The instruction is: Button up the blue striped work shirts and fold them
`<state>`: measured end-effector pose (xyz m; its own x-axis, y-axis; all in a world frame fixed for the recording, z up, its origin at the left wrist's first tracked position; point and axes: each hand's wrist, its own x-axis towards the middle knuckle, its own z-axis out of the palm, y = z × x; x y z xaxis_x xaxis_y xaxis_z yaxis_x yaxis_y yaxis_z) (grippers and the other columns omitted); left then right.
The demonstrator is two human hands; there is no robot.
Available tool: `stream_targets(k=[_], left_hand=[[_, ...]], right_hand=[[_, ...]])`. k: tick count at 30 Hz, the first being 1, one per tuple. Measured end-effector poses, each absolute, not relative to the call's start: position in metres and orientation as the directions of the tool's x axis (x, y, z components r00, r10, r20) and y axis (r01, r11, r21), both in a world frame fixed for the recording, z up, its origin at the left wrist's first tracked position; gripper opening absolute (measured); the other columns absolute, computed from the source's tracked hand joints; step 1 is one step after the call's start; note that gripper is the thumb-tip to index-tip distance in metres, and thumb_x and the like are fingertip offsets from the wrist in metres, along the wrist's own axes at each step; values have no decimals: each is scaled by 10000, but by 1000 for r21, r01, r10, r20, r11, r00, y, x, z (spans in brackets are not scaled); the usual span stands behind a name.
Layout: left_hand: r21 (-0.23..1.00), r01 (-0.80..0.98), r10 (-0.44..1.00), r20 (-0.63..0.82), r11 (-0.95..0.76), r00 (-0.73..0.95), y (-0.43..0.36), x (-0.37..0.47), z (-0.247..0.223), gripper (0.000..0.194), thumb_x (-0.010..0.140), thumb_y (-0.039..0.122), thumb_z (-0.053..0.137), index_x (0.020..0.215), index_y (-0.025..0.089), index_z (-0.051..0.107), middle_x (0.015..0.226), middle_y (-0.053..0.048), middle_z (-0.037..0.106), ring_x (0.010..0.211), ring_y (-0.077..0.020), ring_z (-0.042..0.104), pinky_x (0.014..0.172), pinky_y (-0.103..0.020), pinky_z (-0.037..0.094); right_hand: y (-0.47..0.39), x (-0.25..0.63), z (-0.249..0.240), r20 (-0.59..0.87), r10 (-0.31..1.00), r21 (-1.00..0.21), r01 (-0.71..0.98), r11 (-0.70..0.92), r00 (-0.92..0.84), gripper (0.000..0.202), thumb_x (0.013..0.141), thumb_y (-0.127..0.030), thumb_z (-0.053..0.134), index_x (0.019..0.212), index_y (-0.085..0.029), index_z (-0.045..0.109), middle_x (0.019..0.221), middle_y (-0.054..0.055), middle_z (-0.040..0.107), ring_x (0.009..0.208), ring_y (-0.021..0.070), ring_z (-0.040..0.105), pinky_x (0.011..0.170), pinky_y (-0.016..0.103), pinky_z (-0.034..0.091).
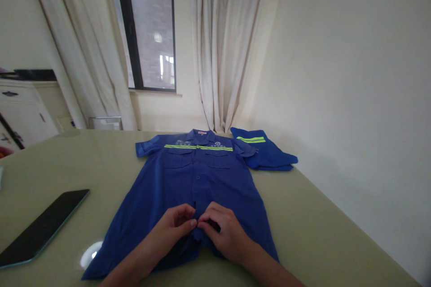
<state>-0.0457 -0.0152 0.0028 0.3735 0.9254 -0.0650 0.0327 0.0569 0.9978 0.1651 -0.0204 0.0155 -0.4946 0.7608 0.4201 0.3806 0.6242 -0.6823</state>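
A blue short-sleeved work shirt lies front up on the table, its collar at the far end and a yellow-green reflective stripe across the chest. Near the hem, my left hand pinches the front placket between thumb and fingers. Close against it, my right hand pinches the same edge from the other side, fingertips almost touching. The cloth is bunched a little between them. A button shows on the placket further up; whatever lies right between the fingertips is hidden.
Folded blue cloth with a reflective stripe lies beyond the right sleeve, partly beneath it. A dark flat tablet-like slab rests on the glossy table at left. A wall runs along the right edge; curtains hang behind.
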Motion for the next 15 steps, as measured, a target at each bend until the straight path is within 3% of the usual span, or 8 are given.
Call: stream_targets(k=[15], left_hand=[[991,134,957,-24,-16,288,-17,-44,-8,329,771,468,757,880,164,701,799,-19,677,778,-176,599,729,-277,454]], right_hand=[[-20,163,12,379,817,-692,453,562,-435,66,874,-193,735,868,-209,671,807,-22,616,729,126,569,667,228,408]])
